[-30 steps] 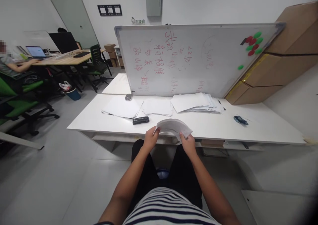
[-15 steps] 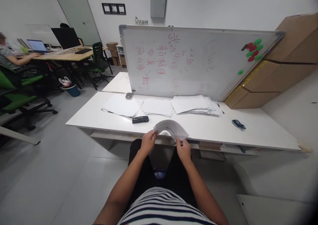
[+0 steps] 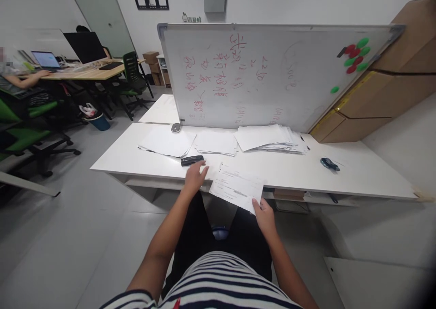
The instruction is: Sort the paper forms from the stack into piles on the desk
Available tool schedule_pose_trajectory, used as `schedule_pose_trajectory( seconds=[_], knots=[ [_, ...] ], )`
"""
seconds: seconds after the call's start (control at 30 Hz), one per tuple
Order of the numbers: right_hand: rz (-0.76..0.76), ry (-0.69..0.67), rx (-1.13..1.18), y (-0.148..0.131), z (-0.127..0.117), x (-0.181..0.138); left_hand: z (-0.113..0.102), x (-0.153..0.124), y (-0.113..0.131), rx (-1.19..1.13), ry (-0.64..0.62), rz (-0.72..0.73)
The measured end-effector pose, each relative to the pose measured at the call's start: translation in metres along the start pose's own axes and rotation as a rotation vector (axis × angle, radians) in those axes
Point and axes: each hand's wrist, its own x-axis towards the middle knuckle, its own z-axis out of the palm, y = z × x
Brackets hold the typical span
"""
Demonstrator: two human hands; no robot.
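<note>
My right hand (image 3: 264, 214) grips the near corner of a thin stack of printed sheets (image 3: 236, 187), which lies flat and tilted over the white table's (image 3: 357, 177) front edge. My left hand (image 3: 195, 176) has its fingers stretched out above the table, just short of a black stapler (image 3: 192, 160) and touching nothing that I can see. Three piles of white paper lie further back: a left pile (image 3: 166, 142), a middle pile (image 3: 215, 142) and a thicker, fanned right pile (image 3: 269, 138).
A whiteboard (image 3: 269, 72) with red writing and coloured magnets leans along the table's back edge against large cardboard boxes (image 3: 395, 86). A small grey object (image 3: 175, 127) and a dark blue item (image 3: 329, 164) lie on the table. A person sits at a desk far left, among green chairs (image 3: 20, 136).
The curled sheets have flattened out. My left hand let go of them and moved up and left toward the stapler; my right hand still holds them, now lower.
</note>
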Motion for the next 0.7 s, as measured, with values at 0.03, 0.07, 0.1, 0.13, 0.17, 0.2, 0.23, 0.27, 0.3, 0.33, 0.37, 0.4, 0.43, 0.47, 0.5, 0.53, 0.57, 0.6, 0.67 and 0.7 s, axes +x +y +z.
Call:
schedule_pose_trajectory(
  seconds=[0.03, 0.07, 0.1, 0.13, 0.17, 0.2, 0.23, 0.27, 0.3, 0.33, 0.37, 0.4, 0.43, 0.47, 0.5, 0.53, 0.57, 0.6, 0.67, 0.7],
  knots=[
    [0.054, -0.005, 0.062, 0.002, -0.001, -0.002, -0.003, 0.010, -0.005, 0.113, 0.023, 0.044],
    [0.102, -0.006, 0.114, 0.004, -0.002, -0.004, -0.005, 0.019, -0.011, 0.220, 0.039, 0.069],
    [0.140, -0.002, 0.159, 0.006, -0.002, -0.007, -0.006, 0.027, -0.019, 0.310, 0.053, 0.070],
    [0.163, 0.004, 0.200, 0.008, -0.002, -0.009, -0.005, 0.035, -0.027, 0.379, 0.049, 0.051],
    [0.174, 0.010, 0.238, 0.009, -0.002, -0.011, -0.004, 0.041, -0.035, 0.424, 0.026, 0.030],
    [0.179, 0.016, 0.271, 0.011, -0.001, -0.012, -0.002, 0.045, -0.044, 0.452, -0.004, 0.018],
    [0.183, 0.021, 0.298, 0.011, 0.000, -0.013, 0.001, 0.048, -0.052, 0.468, -0.030, 0.025],
    [0.187, 0.024, 0.322, 0.012, 0.001, -0.014, 0.002, 0.049, -0.059, 0.473, -0.050, 0.050],
    [0.190, 0.027, 0.342, 0.012, 0.002, -0.014, 0.004, 0.049, -0.064, 0.470, -0.062, 0.090],
    [0.193, 0.030, 0.357, 0.011, 0.003, -0.014, 0.004, 0.049, -0.068, 0.460, -0.069, 0.136],
    [0.195, 0.031, 0.370, 0.009, 0.004, -0.013, 0.004, 0.047, -0.070, 0.445, -0.078, 0.180],
    [0.195, 0.029, 0.381, 0.007, 0.006, -0.012, 0.003, 0.045, -0.071, 0.425, -0.087, 0.211],
    [0.191, 0.025, 0.390, 0.005, 0.007, -0.011, 0.002, 0.044, -0.070, 0.405, -0.099, 0.230],
    [0.185, 0.019, 0.397, 0.002, 0.009, -0.009, 0.001, 0.042, -0.069, 0.385, -0.108, 0.236],
    [0.176, 0.011, 0.402, -0.001, 0.011, -0.008, 0.000, 0.040, -0.067, 0.370, -0.114, 0.233],
    [0.164, 0.001, 0.405, -0.004, 0.013, -0.006, -0.001, 0.038, -0.065, 0.358, -0.119, 0.227],
    [0.153, -0.008, 0.405, -0.008, 0.016, -0.005, -0.002, 0.036, -0.062, 0.350, -0.124, 0.220],
    [0.144, -0.017, 0.401, -0.011, 0.019, -0.003, -0.002, 0.034, -0.060, 0.345, -0.131, 0.214],
    [0.136, -0.030, 0.388, -0.015, 0.024, -0.001, -0.002, 0.031, -0.056, 0.341, -0.150, 0.212],
    [0.134, -0.038, 0.381, -0.017, 0.027, 0.000, -0.002, 0.029, -0.054, 0.338, -0.160, 0.218]
  ],
)
